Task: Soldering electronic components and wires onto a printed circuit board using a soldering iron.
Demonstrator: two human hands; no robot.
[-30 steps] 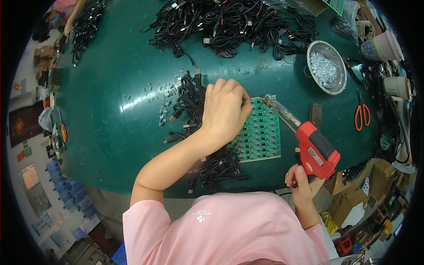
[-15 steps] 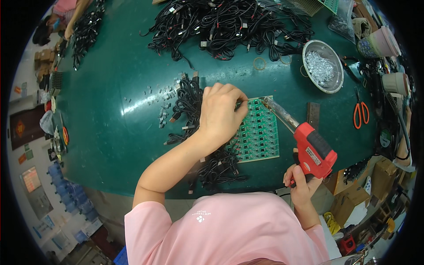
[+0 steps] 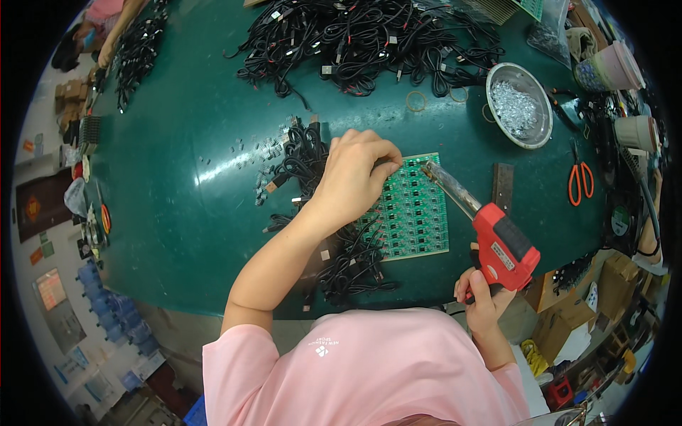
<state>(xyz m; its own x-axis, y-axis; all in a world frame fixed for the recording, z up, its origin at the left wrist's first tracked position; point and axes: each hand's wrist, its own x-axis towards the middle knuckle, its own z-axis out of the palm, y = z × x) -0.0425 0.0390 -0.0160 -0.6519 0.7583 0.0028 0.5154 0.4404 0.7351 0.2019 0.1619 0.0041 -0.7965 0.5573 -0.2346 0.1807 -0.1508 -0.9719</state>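
Note:
A green circuit board panel (image 3: 415,206), set with rows of small black parts, lies flat on the table. My left hand (image 3: 359,167) is over its upper left corner, thumb and fingers pinched together; what they hold is hidden. In my right hand (image 3: 486,295) is a red and black soldering gun (image 3: 506,245), gripped by its handle. Its long metal barrel points up and left, with the tip at the board's top rows; I cannot tell whether it touches. Coiled black USB cables (image 3: 302,160) lie beside and beneath my left hand and forearm, and more cables (image 3: 352,270) overlap the board's lower left edge.
A large heap of black cables (image 3: 355,42) covers the far side. Right of it stand a metal bowl (image 3: 522,135) of small clear pieces, a dark metal bar (image 3: 503,186) and orange-handled scissors (image 3: 587,181). Small metal parts (image 3: 266,153) are scattered left. Another person's arm (image 3: 117,32) reaches in far left.
The soldering gun and its tip have shifted slightly down. My left hand has moved slightly, its fingers still pinched near the board's upper left corner.

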